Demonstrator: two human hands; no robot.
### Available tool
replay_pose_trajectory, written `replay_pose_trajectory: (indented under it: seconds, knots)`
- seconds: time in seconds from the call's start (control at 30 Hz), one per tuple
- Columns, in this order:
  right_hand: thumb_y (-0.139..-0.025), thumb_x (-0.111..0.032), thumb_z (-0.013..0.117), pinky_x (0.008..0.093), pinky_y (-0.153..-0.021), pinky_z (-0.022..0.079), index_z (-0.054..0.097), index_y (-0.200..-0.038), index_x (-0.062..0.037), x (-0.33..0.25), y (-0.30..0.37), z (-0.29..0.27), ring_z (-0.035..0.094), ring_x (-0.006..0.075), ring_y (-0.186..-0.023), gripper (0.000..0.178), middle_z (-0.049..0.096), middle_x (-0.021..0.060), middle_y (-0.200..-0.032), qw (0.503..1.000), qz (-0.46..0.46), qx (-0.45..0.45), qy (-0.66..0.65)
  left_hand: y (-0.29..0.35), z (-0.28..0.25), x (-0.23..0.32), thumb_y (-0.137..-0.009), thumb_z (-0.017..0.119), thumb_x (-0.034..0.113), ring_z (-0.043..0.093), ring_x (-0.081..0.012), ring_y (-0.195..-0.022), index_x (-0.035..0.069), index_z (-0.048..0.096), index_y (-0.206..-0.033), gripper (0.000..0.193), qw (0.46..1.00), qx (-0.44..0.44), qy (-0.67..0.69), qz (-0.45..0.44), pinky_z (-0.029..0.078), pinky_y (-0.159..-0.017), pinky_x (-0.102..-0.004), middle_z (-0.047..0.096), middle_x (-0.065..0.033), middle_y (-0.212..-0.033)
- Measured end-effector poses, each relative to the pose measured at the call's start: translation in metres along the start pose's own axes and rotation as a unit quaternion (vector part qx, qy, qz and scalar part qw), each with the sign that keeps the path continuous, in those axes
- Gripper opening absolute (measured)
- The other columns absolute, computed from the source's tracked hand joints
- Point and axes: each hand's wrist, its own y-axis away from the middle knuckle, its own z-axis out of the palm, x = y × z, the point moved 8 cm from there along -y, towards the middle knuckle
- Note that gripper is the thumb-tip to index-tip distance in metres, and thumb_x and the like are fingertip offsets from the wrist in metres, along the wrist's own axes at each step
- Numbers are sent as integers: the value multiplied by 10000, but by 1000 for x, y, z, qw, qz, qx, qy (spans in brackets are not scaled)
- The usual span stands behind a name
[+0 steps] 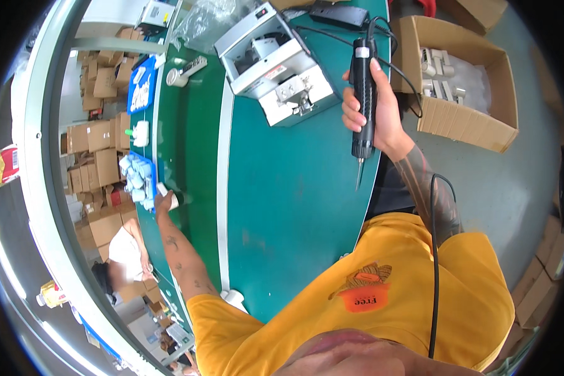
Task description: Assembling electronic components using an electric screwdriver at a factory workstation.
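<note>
My right hand (385, 113) is wrapped round a black electric screwdriver (363, 94), its bit pointing down toward the near right edge of the green bench (288, 200). A cable runs from the tool's top. At the left, my left hand (164, 202) is closed on a white plastic part (173, 200), right beside a blue bin (153, 170) of pale blue and white pieces (135, 178). The fingers there are partly hidden. Left of the screwdriver stands a grey box-shaped machine (257, 78) with an open top and a small metal mechanism at its front.
A white part with an arm (185, 72) lies on the far bench, near another blue tray (130, 103) and a green-capped bottle (141, 134). A cardboard box (467, 125) with white parts stands right. A black power unit (338, 15) sits behind. Another person (126, 254) works at left.
</note>
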Motion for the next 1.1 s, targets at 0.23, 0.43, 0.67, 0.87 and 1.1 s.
replay_pose_trajectory:
  seconds: [0.23, 0.43, 0.67, 0.87, 1.1]
  knots:
    - [-1051, -656, 397, 315, -451, 391, 517, -1135, -72, 7, 1, 5, 430, 140, -446, 602, 478, 46, -655, 1000, 22, -7, 1, -63, -96, 278, -810, 835, 333, 422, -415, -1453, 50, 284, -1605, 1008, 921, 104, 199, 318, 349, -1209, -463, 436, -283, -1560]
    - [-1046, -655, 417, 310, -457, 379, 514, -1142, -84, 13, 2, 11, 424, 135, -454, 587, 475, 44, -660, 999, 29, -14, 4, -57, -97, 362, -718, 926, 402, 503, -374, -1387, 127, 262, -1614, 1148, 925, 40, 274, 258, 434, -1139, -473, 496, -213, -1522]
    - [-1056, -638, 411, 293, -456, 371, 521, -1161, -76, 6, 1, 4, 418, 124, -458, 582, 471, 34, -661, 1000, 14, -12, -5, 7, -86, 286, -755, 922, 364, 540, -113, -565, 31, 566, -1339, 760, 856, 123, 428, 263, 443, -530, -283, 682, -37, -879]
    - [-1058, -633, 411, 295, -460, 369, 513, -1164, -72, 7, 1, 2, 415, 124, -462, 580, 468, 38, -662, 999, 25, -26, -28, 116, -50, 163, -855, 847, 239, 672, -171, -1009, -31, 575, -1350, 627, 885, 13, 368, 284, 527, -901, -298, 711, -87, -1128]
    - [-1053, -592, 467, 318, -539, 425, 512, -1164, -27, 5, 4, 2, 463, 144, -543, 578, 502, 65, -736, 1000, -30, -6, 3, 326, -43, 258, -744, 934, 218, 689, -195, -977, 15, 628, -1240, 618, 887, 32, 323, 327, 543, -873, -315, 706, -90, -1121]
